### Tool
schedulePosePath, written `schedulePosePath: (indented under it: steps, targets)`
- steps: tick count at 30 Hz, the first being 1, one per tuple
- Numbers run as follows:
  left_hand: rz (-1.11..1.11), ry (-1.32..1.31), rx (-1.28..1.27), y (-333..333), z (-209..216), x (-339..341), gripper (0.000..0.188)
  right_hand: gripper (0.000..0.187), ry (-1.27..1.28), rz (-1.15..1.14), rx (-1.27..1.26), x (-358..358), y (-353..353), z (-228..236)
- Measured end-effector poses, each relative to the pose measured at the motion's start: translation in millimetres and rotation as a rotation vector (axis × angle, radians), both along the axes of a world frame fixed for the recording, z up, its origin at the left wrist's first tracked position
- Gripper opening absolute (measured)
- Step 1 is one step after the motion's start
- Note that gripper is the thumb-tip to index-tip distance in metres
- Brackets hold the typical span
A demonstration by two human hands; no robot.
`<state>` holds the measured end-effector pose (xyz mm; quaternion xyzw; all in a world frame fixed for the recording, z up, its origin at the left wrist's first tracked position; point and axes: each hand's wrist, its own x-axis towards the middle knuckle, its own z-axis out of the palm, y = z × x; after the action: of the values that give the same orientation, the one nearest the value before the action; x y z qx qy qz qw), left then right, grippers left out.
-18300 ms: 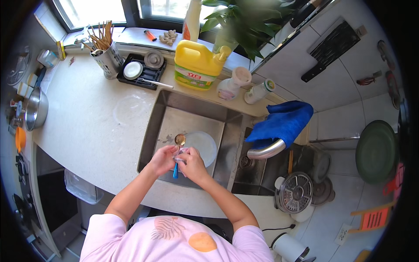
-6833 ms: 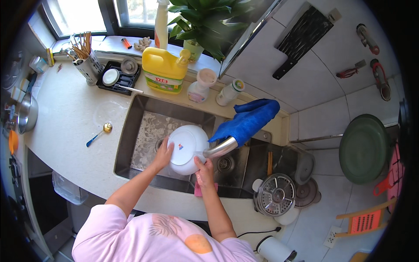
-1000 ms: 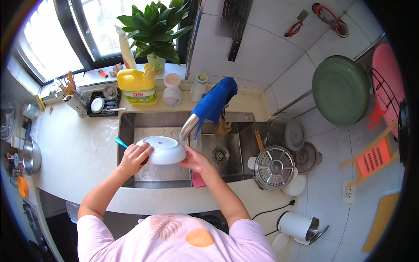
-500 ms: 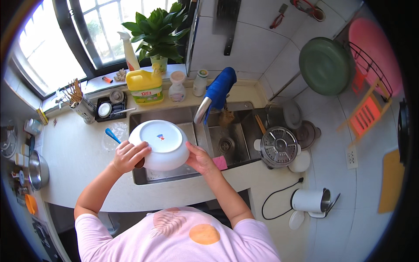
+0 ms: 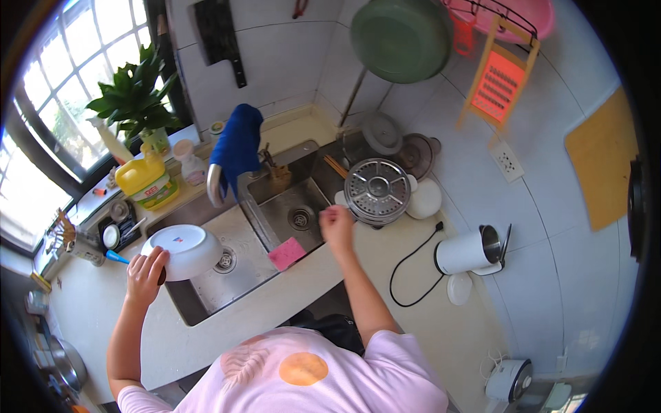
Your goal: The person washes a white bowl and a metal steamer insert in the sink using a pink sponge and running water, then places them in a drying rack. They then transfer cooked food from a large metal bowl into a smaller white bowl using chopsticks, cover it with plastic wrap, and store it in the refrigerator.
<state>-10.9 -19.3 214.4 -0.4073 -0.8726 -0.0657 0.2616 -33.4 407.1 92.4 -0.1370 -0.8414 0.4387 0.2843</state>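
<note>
Half a second before, both hands had carried the white bowl [image 5: 182, 250] over the sink [image 5: 237, 272]; now only the left hand [image 5: 145, 270] kept its grip closed on the bowl's rim, at the sink's left edge. The right hand [image 5: 337, 226] had let go and moved right of the sink, toward the round metal steamer rack [image 5: 377, 190], fingers loosely curled around nothing. The pink sponge [image 5: 286, 252] lay on the sink's front edge.

Yellow jug [image 5: 146, 182], kettle [image 5: 467, 252], sponge [image 5: 286, 253].
</note>
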Motion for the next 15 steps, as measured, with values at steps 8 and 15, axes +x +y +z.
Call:
schedulePosePath:
  steps: [8,15]
  targets:
    - [0.076,-0.038,-0.119,25.7,-30.1,-11.4,0.032,0.054,-0.187,-0.603,0.094,25.1,218.0,-47.2]
    - [0.304,-0.217,0.069,46.4,-42.6,10.6,0.041,0.051,-0.436,-0.197,-0.861,17.4,234.3,-52.4]
